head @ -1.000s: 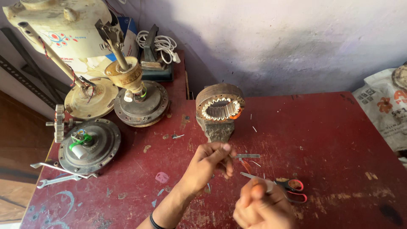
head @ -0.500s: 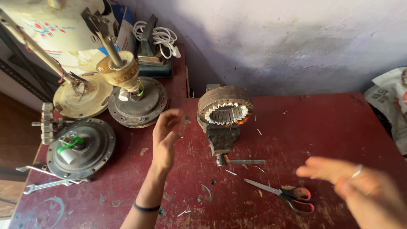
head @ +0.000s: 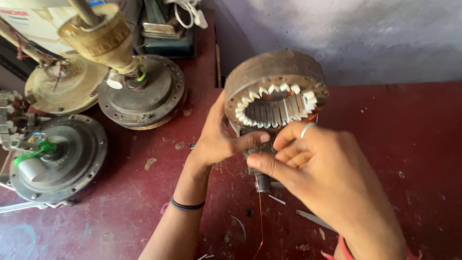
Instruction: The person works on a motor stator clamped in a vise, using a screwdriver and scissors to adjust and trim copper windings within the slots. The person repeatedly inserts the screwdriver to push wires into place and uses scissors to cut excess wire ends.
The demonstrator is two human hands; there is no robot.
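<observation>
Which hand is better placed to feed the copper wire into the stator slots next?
Probably right: the right hand sits just below the stator, where the copper wire hangs. The left hand braces the stator's side.

Rusty matt metal stator, scuffed red-painted table

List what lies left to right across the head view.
Grey motor housing → round motor base → left hand → stator → right hand.

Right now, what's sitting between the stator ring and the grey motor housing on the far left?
In the head view, the left hand and bare red table lie between stator ring and grey motor housing.
</observation>
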